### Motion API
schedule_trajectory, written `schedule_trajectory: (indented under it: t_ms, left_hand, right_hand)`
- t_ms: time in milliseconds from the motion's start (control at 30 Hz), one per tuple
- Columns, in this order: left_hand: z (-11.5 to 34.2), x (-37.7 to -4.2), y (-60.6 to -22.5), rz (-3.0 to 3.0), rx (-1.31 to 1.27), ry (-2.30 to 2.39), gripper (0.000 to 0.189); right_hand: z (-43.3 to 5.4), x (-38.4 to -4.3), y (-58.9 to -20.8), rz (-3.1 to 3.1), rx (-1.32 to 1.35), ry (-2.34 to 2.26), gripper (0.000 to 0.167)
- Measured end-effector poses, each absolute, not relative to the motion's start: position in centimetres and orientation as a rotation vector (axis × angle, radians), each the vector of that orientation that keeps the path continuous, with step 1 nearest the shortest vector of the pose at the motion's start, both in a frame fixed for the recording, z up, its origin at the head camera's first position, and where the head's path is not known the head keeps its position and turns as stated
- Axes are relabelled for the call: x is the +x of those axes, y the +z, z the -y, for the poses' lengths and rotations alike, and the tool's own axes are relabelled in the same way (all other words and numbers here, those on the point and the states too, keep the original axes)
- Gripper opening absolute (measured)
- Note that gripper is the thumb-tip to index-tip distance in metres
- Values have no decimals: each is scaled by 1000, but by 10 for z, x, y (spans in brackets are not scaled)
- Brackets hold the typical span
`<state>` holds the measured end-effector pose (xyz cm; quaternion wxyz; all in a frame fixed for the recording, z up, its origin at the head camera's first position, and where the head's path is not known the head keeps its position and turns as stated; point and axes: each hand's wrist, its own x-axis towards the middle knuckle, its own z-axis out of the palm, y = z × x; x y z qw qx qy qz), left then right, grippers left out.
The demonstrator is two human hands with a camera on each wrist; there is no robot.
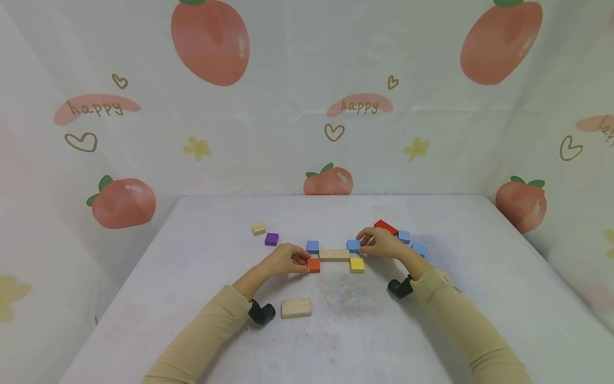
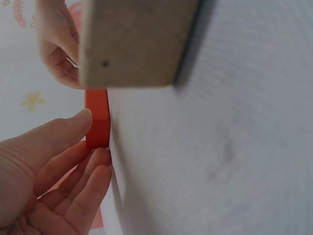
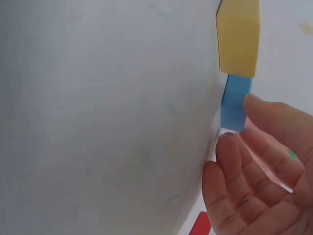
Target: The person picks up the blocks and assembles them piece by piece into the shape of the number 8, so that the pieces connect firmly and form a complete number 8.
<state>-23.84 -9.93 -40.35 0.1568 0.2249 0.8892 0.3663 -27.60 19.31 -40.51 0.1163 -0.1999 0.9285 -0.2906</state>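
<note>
My left hand (image 1: 284, 260) is at the left side of an orange-red block (image 1: 314, 265), holding it between thumb and fingers. In the left wrist view the thumb lies on the edge of that block (image 2: 98, 117). On the other side, my right hand (image 1: 381, 244) pinches a light blue block (image 1: 353, 246) at its right end; the right wrist view shows the thumb against this blue block (image 3: 236, 103). A flat wooden plank (image 1: 334, 255) lies between these blocks. Another blue block (image 1: 313, 247) sits at its left rear corner, and a yellow block (image 1: 357, 265) at its right front.
Nearer the front lies a loose wooden block (image 1: 296, 308). Back left are a purple block (image 1: 272, 239) and a small ridged wooden piece (image 1: 258, 229). Behind and beside my right hand lie a red block (image 1: 386, 228) and two blue blocks (image 1: 404, 237).
</note>
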Motion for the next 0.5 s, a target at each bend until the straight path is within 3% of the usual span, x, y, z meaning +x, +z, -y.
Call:
schedule_trajectory:
  t_ms: [500]
  left_hand:
    - [100, -240, -406, -2540, 652, 1062, 33]
  right_hand:
    - [-222, -264, -394, -2799, -755, -913, 30]
